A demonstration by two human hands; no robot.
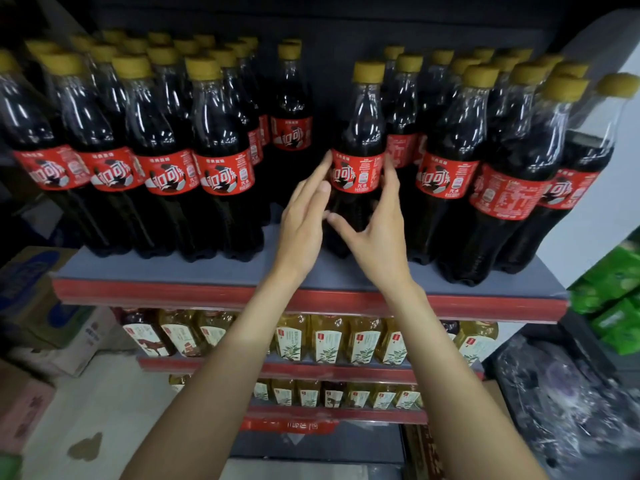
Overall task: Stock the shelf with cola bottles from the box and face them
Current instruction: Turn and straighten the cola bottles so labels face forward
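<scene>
- While both arms reach up, the left hand [304,216] and right hand [377,220], fingers straight, flank the front cola bottle [356,168]
- Bare shelf [270,268] gap lies left of it

Two bare hands, left [302,221] and right [375,233], reach toward a grey shelf [173,268] holding yellow-capped plastic cola bottles [358,150], nine across the front; those behind are too crowded to count. Two lower shelves [207,363] carry yellow drink bottles [327,337].
</scene>
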